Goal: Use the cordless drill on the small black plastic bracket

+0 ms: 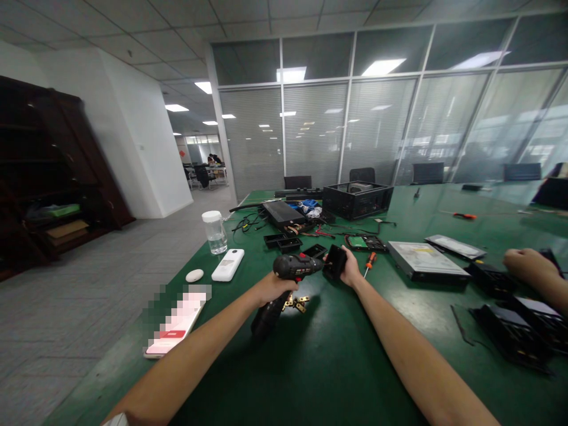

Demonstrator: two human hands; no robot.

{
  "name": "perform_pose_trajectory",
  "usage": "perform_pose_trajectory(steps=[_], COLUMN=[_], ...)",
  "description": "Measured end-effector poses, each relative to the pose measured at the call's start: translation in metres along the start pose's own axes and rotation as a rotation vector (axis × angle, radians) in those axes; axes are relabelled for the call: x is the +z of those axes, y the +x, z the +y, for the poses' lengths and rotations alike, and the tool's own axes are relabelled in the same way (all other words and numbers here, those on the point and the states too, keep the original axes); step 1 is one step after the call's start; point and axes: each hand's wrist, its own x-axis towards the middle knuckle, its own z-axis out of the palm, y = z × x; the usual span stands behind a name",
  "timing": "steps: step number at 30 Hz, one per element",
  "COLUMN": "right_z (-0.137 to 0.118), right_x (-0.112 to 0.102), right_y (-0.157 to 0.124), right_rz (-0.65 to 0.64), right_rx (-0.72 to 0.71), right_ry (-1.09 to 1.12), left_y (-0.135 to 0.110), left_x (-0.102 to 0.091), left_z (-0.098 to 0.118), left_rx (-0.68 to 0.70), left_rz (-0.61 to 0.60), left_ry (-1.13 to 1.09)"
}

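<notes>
My left hand (pixel 276 289) is closed around the grip of a black cordless drill (pixel 293 267), which points to the right. In my right hand (pixel 350 267) is a small black box-shaped part (pixel 335 262), held upright in front of the drill's tip. The bit seems to reach the part's near face, though I cannot tell whether it touches. Below the drill, several small brass-coloured pieces (pixel 300 304) lie on the green table (pixel 328 367). More black open box-like parts (pixel 288 244) rest just behind the drill. A screwdriver with an orange handle (pixel 370 260) lies right of my right hand.
Left stand a clear jar (pixel 215 234), a white device (pixel 228 264) and a phone (pixel 181 322). Behind are a black metal case (pixel 357 201) and cables. At right lie an optical drive (pixel 426 261), black assemblies (pixel 510 331) and another person's hand (pixel 528 266).
</notes>
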Motion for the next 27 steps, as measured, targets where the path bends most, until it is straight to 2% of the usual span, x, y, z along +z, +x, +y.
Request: perform_pose_trajectory(steps=[8,27], right_z=[0.0045,0.004], right_x=[0.0031,0.0051], right_y=[0.0013,-0.0003], right_rz=[0.072,0.067], right_rx=[-0.044,-0.051], right_ry=[-0.048,-0.034], left_y=[-0.0007,0.0017], left_x=[0.0016,0.0004], left_z=[0.0001,-0.0031], left_rx=[-0.012,-0.03], left_rz=[0.032,0.036], left_ry=[0.008,-0.016])
